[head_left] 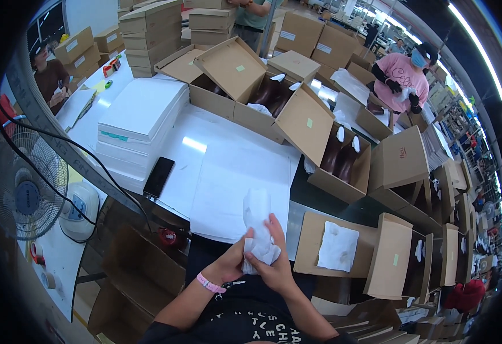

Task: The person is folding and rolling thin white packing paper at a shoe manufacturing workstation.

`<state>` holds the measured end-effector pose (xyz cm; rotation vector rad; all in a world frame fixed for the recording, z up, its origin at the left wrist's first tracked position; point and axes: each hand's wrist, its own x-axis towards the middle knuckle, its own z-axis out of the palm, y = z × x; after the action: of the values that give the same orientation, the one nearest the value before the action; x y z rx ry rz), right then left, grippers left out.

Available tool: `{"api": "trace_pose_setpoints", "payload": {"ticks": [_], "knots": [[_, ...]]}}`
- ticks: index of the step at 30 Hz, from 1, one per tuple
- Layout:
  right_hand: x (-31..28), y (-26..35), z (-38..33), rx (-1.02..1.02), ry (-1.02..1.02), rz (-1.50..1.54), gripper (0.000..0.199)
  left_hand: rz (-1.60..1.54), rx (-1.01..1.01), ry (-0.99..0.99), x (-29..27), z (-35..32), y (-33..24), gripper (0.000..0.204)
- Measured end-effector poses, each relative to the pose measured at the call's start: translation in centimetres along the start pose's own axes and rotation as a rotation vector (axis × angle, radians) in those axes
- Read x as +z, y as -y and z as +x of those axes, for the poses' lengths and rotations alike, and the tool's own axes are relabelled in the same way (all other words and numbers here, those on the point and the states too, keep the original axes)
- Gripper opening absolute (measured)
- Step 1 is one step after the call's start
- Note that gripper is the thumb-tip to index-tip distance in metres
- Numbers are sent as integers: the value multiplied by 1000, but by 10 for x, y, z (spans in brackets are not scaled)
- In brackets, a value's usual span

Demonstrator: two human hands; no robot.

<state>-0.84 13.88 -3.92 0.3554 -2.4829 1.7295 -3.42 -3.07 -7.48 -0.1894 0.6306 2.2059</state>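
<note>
Crumpled white tissue paper (257,207) is bunched into a long wad between my two hands, over the near edge of the table. My left hand (231,265) wraps its lower left side, and a pink band circles that wrist. From the other side my right hand (275,265) grips the same wad, thumb pressed in. Beneath it lies a flat stack of white paper sheets (222,178). Right of my hands, a piece of white paper (338,246) rests on a brown cardboard lid.
Open shoe boxes (343,172) with dark brown boots stand beyond and to the right. A tall paper stack (142,114), a black phone (160,176) and a fan (28,186) are at left. A person in a pink shirt (403,77) works at far right.
</note>
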Motion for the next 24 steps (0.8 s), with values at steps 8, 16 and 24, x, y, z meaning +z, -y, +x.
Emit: {"api": "trace_pose_setpoints", "payload": {"ticks": [8, 16, 24], "knots": [[6, 12, 0, 323, -41, 554, 132, 445, 110, 198, 13, -8, -20, 141], [11, 7, -3, 423, -103, 836, 129, 570, 114, 172, 11, -11, -29, 137], [-2, -14, 13, 352, -19, 596, 104, 668, 95, 155, 3, -17, -32, 107]]}}
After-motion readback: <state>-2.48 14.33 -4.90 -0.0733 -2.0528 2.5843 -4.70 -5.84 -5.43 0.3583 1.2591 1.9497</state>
